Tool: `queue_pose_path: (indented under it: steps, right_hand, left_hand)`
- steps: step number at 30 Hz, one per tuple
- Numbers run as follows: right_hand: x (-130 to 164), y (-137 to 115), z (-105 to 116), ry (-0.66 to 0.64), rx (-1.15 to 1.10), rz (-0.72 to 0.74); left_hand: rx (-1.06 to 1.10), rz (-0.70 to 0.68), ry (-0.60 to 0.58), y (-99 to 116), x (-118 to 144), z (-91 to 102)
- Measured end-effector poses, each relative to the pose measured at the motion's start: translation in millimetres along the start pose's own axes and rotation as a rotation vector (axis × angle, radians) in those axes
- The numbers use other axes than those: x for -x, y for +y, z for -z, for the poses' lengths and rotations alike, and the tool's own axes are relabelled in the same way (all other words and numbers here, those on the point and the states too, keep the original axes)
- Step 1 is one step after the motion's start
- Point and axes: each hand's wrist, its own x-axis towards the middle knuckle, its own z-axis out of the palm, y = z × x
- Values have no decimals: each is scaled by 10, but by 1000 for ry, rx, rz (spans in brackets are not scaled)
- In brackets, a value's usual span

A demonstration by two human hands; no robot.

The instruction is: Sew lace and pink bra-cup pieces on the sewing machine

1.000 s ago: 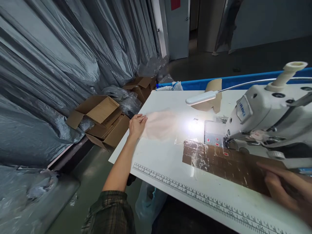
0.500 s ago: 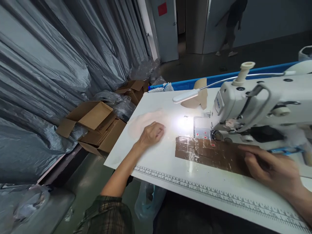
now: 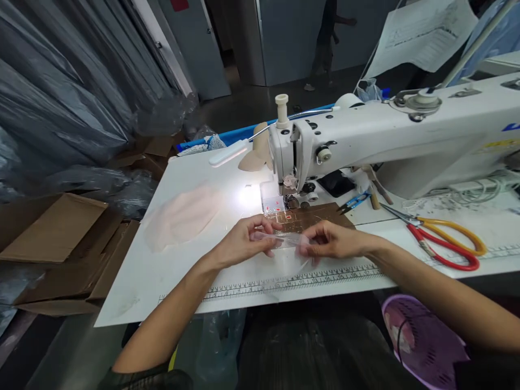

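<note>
Between my hands is a thin, see-through whitish piece of sheer fabric (image 3: 287, 238), its lower part hanging over the table's front. My left hand (image 3: 244, 241) pinches its left end with curled fingers. At the other end my right hand (image 3: 331, 239) grips it between thumb and fingers. Just behind them a brown taped sheet (image 3: 320, 215) lies flat at the needle area of the white sewing machine (image 3: 290, 157). Pale pink sheer fabric (image 3: 182, 216) is spread on the table to the left, apart from my left hand.
Blue thread snips (image 3: 357, 199) and scissors with red and yellow handles (image 3: 442, 238) lie to the right. A printed ruler strip (image 3: 317, 279) runs along the table's front. A purple basket (image 3: 426, 346) stands below, cardboard boxes (image 3: 60, 227) at left. A person (image 3: 325, 38) is farther back.
My view has swung right. My hands, apart before, have come together in front of the machine and now hold the sheer fabric. The right hand has left the brown sheet.
</note>
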Motion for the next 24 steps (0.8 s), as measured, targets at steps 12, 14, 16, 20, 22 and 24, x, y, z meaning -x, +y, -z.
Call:
queue_pose_path:
  steps: [12, 14, 16, 20, 22, 24]
  right_hand:
    - [-368, 27, 369, 346, 230, -188]
    - [-365, 82, 355, 333, 154, -174]
    - [-335, 107, 336, 374, 22, -179]
    - [-259, 72, 318, 545, -196, -166]
    - [-245, 51, 325, 604, -243, -156]
    - [-252, 44, 332, 637, -303, -160]
  left_hand:
    - [100, 75, 334, -363, -370, 73]
    - [120, 55, 398, -387, -371, 49]
    - [175, 39, 459, -399, -356, 25]
    - [464, -1, 525, -370, -303, -16]
    - [629, -12, 503, -343, -282, -29]
    - [755, -16, 469, -324, -274, -36]
